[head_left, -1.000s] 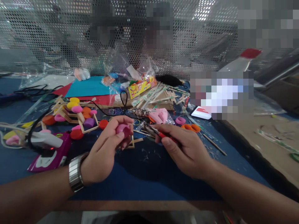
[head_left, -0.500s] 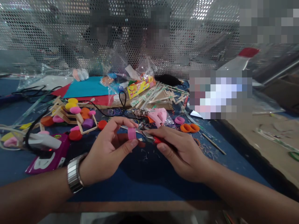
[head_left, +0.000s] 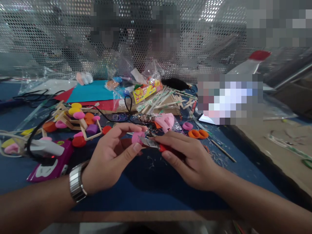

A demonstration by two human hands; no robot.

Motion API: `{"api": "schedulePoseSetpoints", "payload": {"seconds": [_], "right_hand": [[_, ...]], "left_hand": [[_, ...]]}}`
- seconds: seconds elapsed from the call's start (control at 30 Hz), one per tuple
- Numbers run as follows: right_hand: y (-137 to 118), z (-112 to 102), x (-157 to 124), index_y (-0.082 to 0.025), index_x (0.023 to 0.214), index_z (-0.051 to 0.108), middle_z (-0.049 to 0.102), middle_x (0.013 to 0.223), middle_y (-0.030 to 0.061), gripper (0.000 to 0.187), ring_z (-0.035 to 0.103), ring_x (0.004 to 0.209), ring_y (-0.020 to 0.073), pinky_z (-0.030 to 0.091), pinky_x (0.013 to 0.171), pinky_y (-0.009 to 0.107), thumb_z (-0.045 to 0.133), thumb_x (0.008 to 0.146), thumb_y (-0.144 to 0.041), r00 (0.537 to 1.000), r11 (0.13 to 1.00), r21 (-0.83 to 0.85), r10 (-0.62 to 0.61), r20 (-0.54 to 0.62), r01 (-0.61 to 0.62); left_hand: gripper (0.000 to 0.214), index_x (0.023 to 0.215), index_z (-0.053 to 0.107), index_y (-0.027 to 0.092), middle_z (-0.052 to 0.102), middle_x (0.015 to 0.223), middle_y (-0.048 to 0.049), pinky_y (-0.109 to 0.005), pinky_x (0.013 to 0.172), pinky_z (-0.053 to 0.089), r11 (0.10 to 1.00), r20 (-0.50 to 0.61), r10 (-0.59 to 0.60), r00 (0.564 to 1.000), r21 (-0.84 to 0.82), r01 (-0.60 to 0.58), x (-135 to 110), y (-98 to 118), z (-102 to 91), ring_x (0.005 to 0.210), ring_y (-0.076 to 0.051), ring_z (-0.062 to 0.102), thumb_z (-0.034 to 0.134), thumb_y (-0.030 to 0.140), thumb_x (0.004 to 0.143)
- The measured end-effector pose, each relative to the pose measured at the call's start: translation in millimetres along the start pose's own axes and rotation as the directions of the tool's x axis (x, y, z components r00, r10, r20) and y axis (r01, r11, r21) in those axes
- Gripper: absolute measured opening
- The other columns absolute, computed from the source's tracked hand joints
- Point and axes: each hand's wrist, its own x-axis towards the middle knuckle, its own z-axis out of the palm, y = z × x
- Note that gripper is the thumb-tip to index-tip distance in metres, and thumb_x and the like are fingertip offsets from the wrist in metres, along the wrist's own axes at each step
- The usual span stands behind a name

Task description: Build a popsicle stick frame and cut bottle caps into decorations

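Observation:
My left hand (head_left: 110,157) pinches a small pink plastic cap (head_left: 136,137) between thumb and fingers, above the near middle of the blue table. In my right hand (head_left: 188,159) is a craft knife (head_left: 151,143) with a red handle, gripped with its blade pointing left. The blade's end meets the right side of the cap. Fine pale shavings (head_left: 152,161) lie on the table below. Just beyond my hands rests a pink glue gun (head_left: 167,121). A pink ring (head_left: 187,126) and two orange rings (head_left: 194,134) sit to its right.
A stick frame with coloured caps (head_left: 80,116) stands at left, behind a purple power strip (head_left: 40,170) with a plug in it. Black cable loops across the table. Wooden sticks (head_left: 158,102), a yellow box (head_left: 146,91) and blue sheet (head_left: 91,91) lie further back. Brown cardboard (head_left: 275,143) is at right.
The pink cap has turned and tilted in my left hand. The knife blade has come left, from beside the cap onto its right side.

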Motion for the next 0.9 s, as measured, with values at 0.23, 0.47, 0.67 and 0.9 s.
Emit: {"api": "schedulePoseSetpoints", "payload": {"seconds": [0.23, 0.47, 0.67, 0.9], "right_hand": [[1.4, 1.0, -1.6, -0.012, 0.128, 0.066, 0.074, 0.103, 0.0103, 0.031, 0.07, 0.092, 0.0181, 0.055, 0.083, 0.03, 0.053, 0.103, -0.024, 0.999, 0.999, 0.024, 0.039, 0.014, -0.039], [0.2, 0.1, -1.4, -0.018, 0.127, 0.065, 0.075, 0.106, 0.0095, 0.028, 0.072, 0.095, 0.0207, 0.057, 0.083, 0.033, 0.051, 0.104, -0.026, 0.998, 0.998, 0.012, 0.068, -0.012, -0.068], [1.9, 1.7, -1.8, -0.016, 0.128, 0.063, 0.074, 0.091, 0.006, 0.032, 0.07, 0.073, 0.0155, 0.054, 0.067, 0.027, 0.041, 0.108, -0.028, 0.995, 0.995, -0.006, 0.099, 0.019, -0.099], [-5.6, 1.5, -2.1, -0.016, 0.121, 0.061, 0.071, 0.073, 0.0008, 0.032, 0.065, 0.057, 0.0114, 0.048, 0.054, 0.022, 0.036, 0.111, -0.032, 0.97, 0.956, 0.177, 0.218, 0.107, -0.234]], "left_hand": [[0.032, 0.119, 0.067, 0.022, 0.073, 0.112, -0.006, -0.022, 0.076, 0.064, 0.998, -0.054, -0.038, 0.998, 0.048, 0.04, 0.0, 0.8, 0.4, 0.089, -0.015, 0.073, 0.079, 0.027, 0.089], [0.03, 0.114, 0.069, 0.02, 0.069, 0.083, -0.0048, -0.028, 0.066, 0.059, 0.979, -0.045, -0.121, 0.992, -0.172, 0.112, -0.5, 0.1, 1.0, 0.071, -0.017, 0.068, 0.059, 0.045, 0.101], [0.026, 0.092, 0.065, 0.018, 0.053, 0.06, 0.002, -0.018, 0.046, 0.042, 0.954, -0.085, -0.191, 0.978, -0.251, 0.164, 2.6, 3.0, 4.4, 0.051, -0.011, 0.048, 0.057, 0.041, 0.1], [0.018, 0.094, 0.059, 0.02, 0.044, 0.059, 0.0066, -0.013, 0.043, 0.04, 0.96, -0.079, -0.197, 0.977, -0.215, 0.177, 5.4, 5.6, 6.6, 0.049, -0.008, 0.041, 0.058, 0.036, 0.102]]}}
